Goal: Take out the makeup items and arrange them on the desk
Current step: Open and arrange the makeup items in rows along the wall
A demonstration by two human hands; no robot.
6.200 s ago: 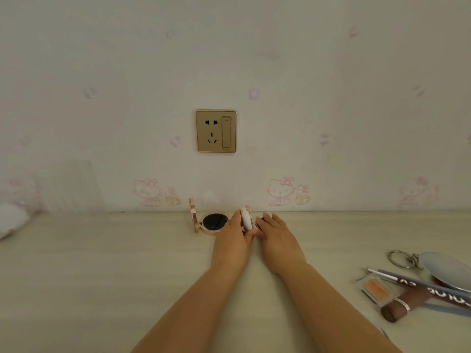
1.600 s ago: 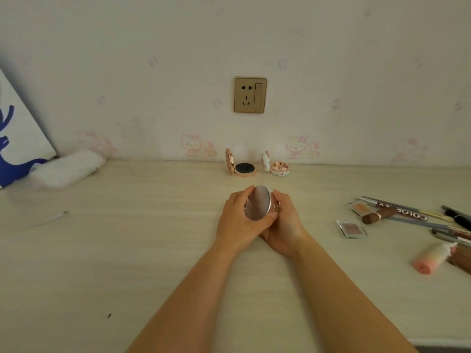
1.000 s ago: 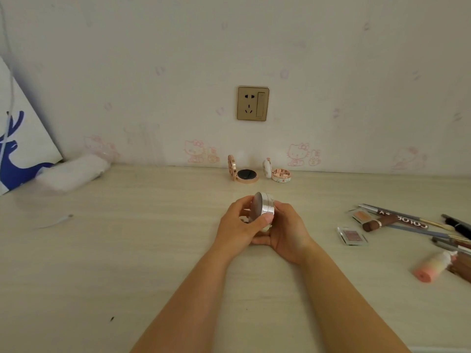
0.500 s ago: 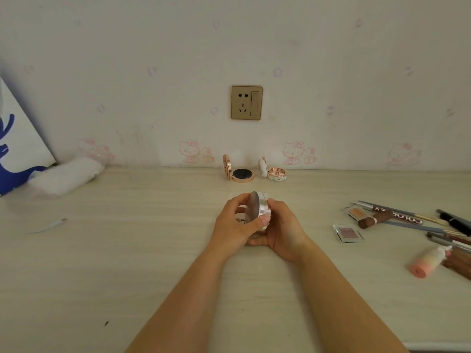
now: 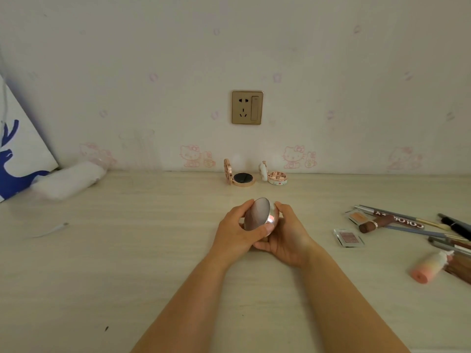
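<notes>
both hands (image 5: 260,235) have their fingers (image 5: 266,229) wrapped around the silver round compact (image 5: 258,214), held tilted over the table's (image 5: 127,250) middle; judged best: steady the base, lift the lid slowly, then set it by the far edge.

pale wood-grain desk (image 5: 127,250), silver-pink round compact (image 5: 257,215), gold wall socket (image 5: 247,107), pink cat-print wallpaper (image 5: 295,156), white bag with blue deer (image 5: 15,159).

compact (image 5: 258,214): glossy metallic silver | desk (image 5: 127,250): matt pale wood grain
</notes>
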